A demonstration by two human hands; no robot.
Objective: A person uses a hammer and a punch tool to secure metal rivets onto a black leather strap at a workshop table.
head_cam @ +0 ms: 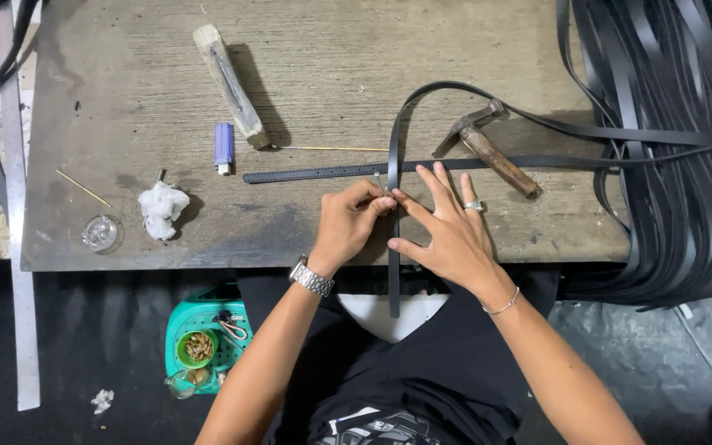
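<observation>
Worn grey worktop (166, 74): near its front edge your left hand (348, 224) pinches a small metal buckle (381, 183) on the black strap (394, 247), while your right hand (448, 227) presses spread fingers (442, 183) beside it, hammer (492, 148) close by.

Strap (394, 272): black, narrow, flat; runs upright across bench front edge, lower end hanging off toward lap, upper part arching right toward strap pile. Crosses over punched strap (315, 174): black, row of small holes, lying flat, horizontal across bench, left end rounded. Small metal pin (381, 183) tilted at crossing, by fingertips.
</observation>
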